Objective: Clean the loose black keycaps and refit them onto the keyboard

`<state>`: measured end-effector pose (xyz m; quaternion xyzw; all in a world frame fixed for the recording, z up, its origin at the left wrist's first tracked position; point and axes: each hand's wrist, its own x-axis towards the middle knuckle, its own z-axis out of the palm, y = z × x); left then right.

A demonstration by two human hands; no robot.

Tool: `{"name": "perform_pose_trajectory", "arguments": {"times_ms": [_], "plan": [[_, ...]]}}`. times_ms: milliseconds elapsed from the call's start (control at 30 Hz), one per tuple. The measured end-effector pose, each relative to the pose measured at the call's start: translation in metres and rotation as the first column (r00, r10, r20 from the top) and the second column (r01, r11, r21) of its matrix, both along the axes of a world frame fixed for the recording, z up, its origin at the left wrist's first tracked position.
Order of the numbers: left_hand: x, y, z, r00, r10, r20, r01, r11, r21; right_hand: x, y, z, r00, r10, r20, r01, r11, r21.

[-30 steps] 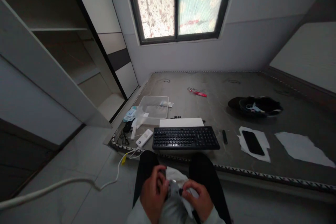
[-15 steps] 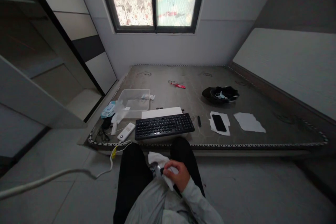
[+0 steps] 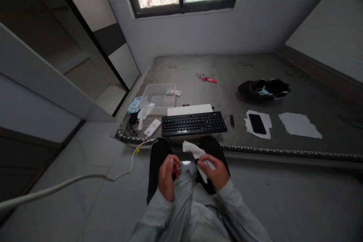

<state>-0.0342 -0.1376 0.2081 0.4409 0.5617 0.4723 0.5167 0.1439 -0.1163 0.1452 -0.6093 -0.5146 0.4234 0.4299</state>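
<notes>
Above my lap, my right hand point(image 3: 214, 171) pinches a crumpled white tissue point(image 3: 190, 147) and a small black piece point(image 3: 196, 161) at its fingertips. My left hand point(image 3: 167, 176) is raised opposite, its fingers curled; what they hold is hard to make out. Between the two hands shows a small, clear, shiny thing point(image 3: 186, 163), its kind unclear. Just beyond my knees a black keyboard point(image 3: 194, 124) lies near the edge of the bed, in front of a white flat box point(image 3: 189, 109). Neither hand touches the keyboard.
On the mattress point(image 3: 227, 70) lie a clear plastic box point(image 3: 159, 96), a white device point(image 3: 152, 128) with a cable, a small black stick point(image 3: 232, 121), a phone point(image 3: 257, 124) on paper, a white sheet point(image 3: 300, 124) and a black cap point(image 3: 263, 90). A thick white cable point(image 3: 65, 182) crosses at left.
My left hand has come into clear view on the left of the tissue. My right hand and the tissue sit higher and further right. The whole view has shifted rightward and up.
</notes>
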Motion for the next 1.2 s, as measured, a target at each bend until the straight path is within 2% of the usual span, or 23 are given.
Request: {"name": "perform_pose_trajectory", "arguments": {"times_ms": [67,133,333,433,533,633,700,800,1000,1100,1200], "plan": [[0.010,0.023,-0.023,0.996,-0.036,0.080,0.039,0.998,-0.041,-0.001,0.001,0.007,0.998,0.040,0.047,-0.041,0.999,0.015],[0.018,0.032,-0.040,0.988,-0.064,0.144,0.075,0.994,-0.077,-0.004,0.000,0.013,0.989,0.098,0.110,-0.104,0.993,0.055],[0.020,0.043,-0.057,0.967,-0.076,0.244,0.145,0.950,-0.277,-0.011,0.000,0.014,0.945,0.245,0.218,-0.274,0.955,0.111],[0.015,0.055,-0.068,0.947,-0.069,0.315,0.174,0.932,-0.318,-0.010,0.003,0.010,0.951,0.218,0.220,-0.245,0.964,0.104],[0.010,0.061,-0.077,0.941,-0.037,0.335,0.151,0.935,-0.322,-0.007,0.008,0.006,0.976,0.125,0.176,-0.146,0.983,0.108],[0.008,0.060,-0.077,0.954,-0.055,0.296,0.162,0.922,-0.352,-0.005,0.015,0.001,0.990,0.056,0.128,-0.069,0.992,0.104],[0.009,0.060,-0.074,0.958,-0.093,0.270,0.191,0.911,-0.366,-0.007,0.020,-0.002,0.990,0.061,0.124,-0.072,0.994,0.082],[0.010,0.063,-0.071,0.961,-0.138,0.241,0.219,0.909,-0.354,-0.012,0.027,-0.007,0.986,0.080,0.145,-0.084,0.996,0.021],[0.005,0.072,-0.073,0.980,-0.151,0.132,0.178,0.958,-0.226,-0.017,0.033,-0.011,0.975,0.053,0.217,-0.034,0.995,-0.091],[0.001,0.074,-0.076,0.965,-0.181,0.188,0.218,0.955,-0.200,-0.018,0.035,-0.010,0.962,0.067,0.264,-0.040,0.994,-0.105],[0.000,0.076,-0.078,0.934,-0.234,0.272,0.272,0.956,-0.111,-0.019,0.036,-0.010,0.945,0.069,0.321,-0.039,0.994,-0.101]]}}
